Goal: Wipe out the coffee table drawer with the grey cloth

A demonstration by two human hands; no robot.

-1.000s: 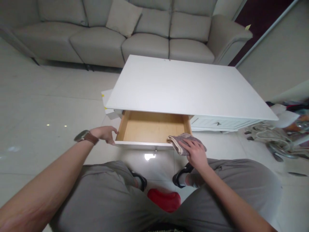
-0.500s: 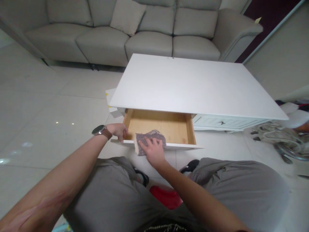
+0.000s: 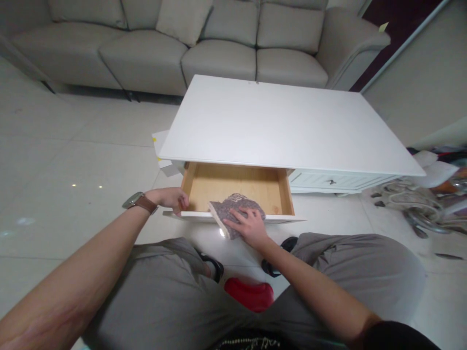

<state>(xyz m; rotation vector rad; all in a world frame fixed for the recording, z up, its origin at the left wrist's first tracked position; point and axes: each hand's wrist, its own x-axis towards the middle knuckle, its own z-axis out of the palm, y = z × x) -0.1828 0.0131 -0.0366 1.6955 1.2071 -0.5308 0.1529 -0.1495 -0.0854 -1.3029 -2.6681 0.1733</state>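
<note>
A wooden drawer point(image 3: 233, 180) with a white front is pulled out of the white coffee table point(image 3: 284, 126). Its inside is bare pale wood. My left hand point(image 3: 172, 198) has its fingers curled over the drawer's front left corner. Draped over the top edge of the drawer front is a folded greyish-purple cloth point(image 3: 222, 214) with a pale border. My right hand point(image 3: 251, 228) presses down on this cloth with its fingers fairly spread, gripping it against the edge; the thumb is hidden.
A second drawer point(image 3: 328, 182), with a small dark knob, is closed on the right. Behind the table stands a grey sofa point(image 3: 219, 61). A white box point(image 3: 160, 141) sits at the table's left. On the floor between my feet lies a red object point(image 3: 250, 294). Clutter fills the right side.
My right hand has slid the cloth to the right along the drawer's front edge. My left hand keeps its place at the corner. The view has shifted slightly.
</note>
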